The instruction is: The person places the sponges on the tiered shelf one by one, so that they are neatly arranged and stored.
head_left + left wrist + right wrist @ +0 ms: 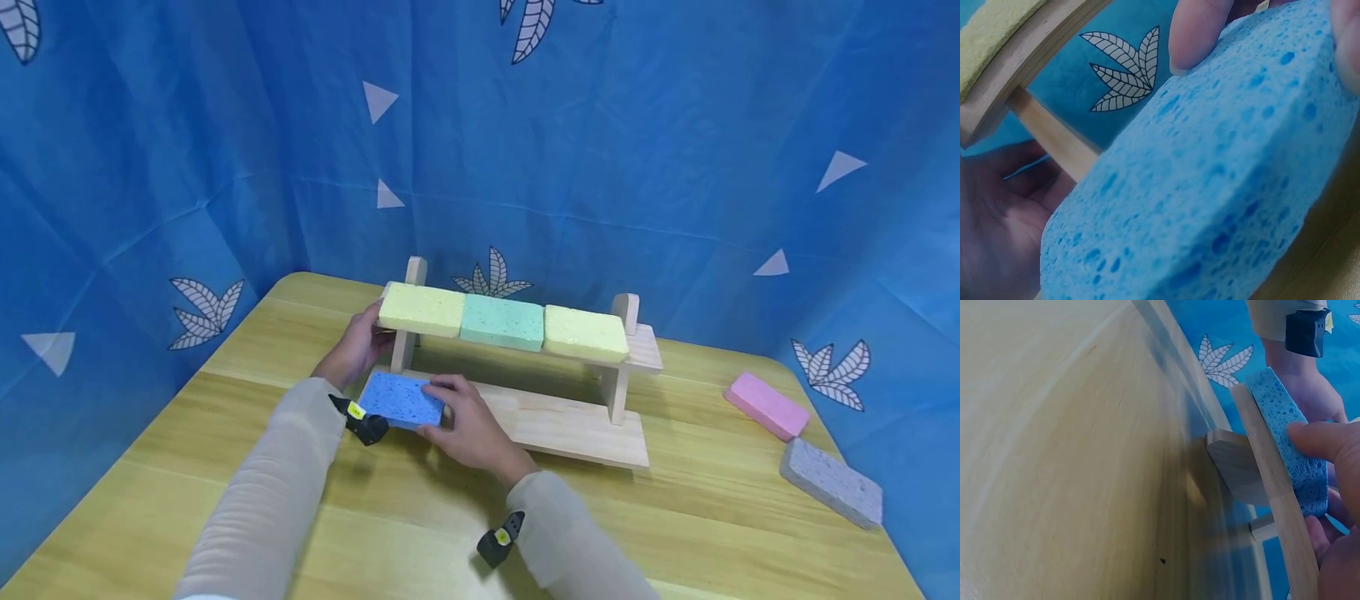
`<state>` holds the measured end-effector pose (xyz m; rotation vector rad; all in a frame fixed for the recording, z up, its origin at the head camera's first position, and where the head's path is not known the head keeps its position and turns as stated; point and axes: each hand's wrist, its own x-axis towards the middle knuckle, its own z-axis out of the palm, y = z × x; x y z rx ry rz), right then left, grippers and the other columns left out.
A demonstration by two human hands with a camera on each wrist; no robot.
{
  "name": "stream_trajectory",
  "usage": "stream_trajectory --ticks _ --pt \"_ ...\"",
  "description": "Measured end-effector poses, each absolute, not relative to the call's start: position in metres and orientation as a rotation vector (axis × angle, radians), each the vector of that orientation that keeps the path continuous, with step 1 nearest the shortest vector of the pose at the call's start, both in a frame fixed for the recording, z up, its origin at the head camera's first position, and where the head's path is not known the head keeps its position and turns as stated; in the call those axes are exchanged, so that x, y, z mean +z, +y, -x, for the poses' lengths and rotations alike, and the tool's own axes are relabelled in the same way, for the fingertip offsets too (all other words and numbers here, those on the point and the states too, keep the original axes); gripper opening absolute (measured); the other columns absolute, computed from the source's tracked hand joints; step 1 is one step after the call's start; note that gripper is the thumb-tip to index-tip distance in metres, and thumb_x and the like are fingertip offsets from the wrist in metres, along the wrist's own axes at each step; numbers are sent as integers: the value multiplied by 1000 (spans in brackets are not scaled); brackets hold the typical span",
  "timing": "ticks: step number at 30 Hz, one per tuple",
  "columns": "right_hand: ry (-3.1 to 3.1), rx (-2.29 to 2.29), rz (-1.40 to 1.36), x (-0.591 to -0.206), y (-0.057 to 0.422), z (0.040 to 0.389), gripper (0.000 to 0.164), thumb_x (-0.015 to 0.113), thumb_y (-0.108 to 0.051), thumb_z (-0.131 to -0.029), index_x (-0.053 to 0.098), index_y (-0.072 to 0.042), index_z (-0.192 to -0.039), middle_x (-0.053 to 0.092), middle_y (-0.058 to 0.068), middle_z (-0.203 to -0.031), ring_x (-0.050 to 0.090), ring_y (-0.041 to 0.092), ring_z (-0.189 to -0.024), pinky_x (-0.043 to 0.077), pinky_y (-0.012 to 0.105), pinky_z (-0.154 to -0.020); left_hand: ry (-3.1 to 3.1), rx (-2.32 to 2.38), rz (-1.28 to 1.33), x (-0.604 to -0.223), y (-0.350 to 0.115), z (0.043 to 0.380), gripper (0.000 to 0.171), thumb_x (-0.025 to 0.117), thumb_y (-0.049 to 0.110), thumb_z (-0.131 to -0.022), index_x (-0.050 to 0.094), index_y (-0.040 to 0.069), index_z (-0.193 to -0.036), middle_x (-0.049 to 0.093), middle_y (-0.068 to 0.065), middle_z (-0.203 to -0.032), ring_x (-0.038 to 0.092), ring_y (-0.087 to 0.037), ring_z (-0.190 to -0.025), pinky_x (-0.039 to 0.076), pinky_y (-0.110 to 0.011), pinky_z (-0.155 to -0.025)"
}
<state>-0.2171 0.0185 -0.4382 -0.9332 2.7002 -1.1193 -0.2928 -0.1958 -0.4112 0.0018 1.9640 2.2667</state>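
Head view, right hand (472, 425): it pinches the blue sponge (401, 398) by the right end, over the left end of the lower shelf (570, 425); from where I stand, a careless pull could skew it or drag it off the front edge.
Head view, left hand (356, 346): it is at the left end of the upper shelf (645, 346), partly hidden, so I can't tell whether it grips; a bump there might shift the left yellow sponge (422, 309).
Left wrist view, upright (1054, 134): it stands close behind the blue sponge, and a corner catching on it could twist the block.
Left wrist view, pores: dark pits, large and small, scatter over the pale blue face; the edges look softly rounded.
Right wrist view, blue block: a thick oblong lying along the board, the thumb pressed on it.
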Motion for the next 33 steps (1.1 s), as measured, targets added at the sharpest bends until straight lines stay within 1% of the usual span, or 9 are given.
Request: stream_trajectory --ticks 4,9,17,19,23,26,29,33 --pt "2707 -1107 932 -438 18 216 56 69 -28 -86 51 -10 -135 39 4 -142 38 23 -131 34 39 -108 1970 2263 -15 -413 -197 294 54 21 38 -104 30 6 -147 36 -20 -143 36 -34 -133 28 -44 -112" --pt "2721 -1100 928 -439 18 215 56 69 -29 -86 51 -11 -136 39 4 -142 37 23 -131 34 40 -108 1961 2270 -16 -414 -197 294 53 22 37 -104 31 8 -147 37 -19 -143 38 -33 -131 30 -44 -111" --pt "2756 -1095 887 -442 16 215 56 68 -31 -87 51 -13 -136 40 3 -143 36 22 -132 34 40 -109 1956 2275 -2 -414 -197 294 52 23 36 -103 33 7 -146 38 -17 -141 38 -33 -131 30 -44 -111" --pt "2767 -1095 893 -442 16 215 56 68 -31 -87 50 -12 -136 40 3 -143 36 23 -132 34 40 -109 1962 2270 -3 -414 -197 295 53 24 38 -103 33 7 -146 39 -17 -141 38 -32 -130 31 -43 -111" --pt "2789 -1066 921 -441 16 213 57 67 -32 -87 49 -11 -137 39 3 -144 35 23 -133 34 40 -109 1961 2272 4 -413 -198 295 56 25 41 -103 34 6 -145 43 -14 -133 43 -29 -125 34 -41 -108" --pt "2802 -1037 933 -441 16 212 59 66 -34 -88 47 -11 -139 38 3 -145 33 23 -134 33 39 -109 1942 2291 12 -413 -198 296 55 26 40 -103 33 6 -145 46 -11 -127 45 -26 -120 35 -40 -107" --pt "2801 -1019 924 -440 17 210 62 67 -37 -87 46 -13 -140 36 3 -147 32 23 -136 32 40 -110 1923 2299 14 -413 -198 296 54 27 38 -103 29 9 -148 45 -9 -125 45 -26 -120 34 -41 -108" --pt "2791 -1038 905 -440 20 208 67 68 -42 -85 44 -15 -141 33 4 -149 30 24 -137 31 43 -110 1914 2293 8 -414 -197 296 54 25 38 -103 26 10 -149 44 -9 -125 43 -28 -121 32 -43 -109"
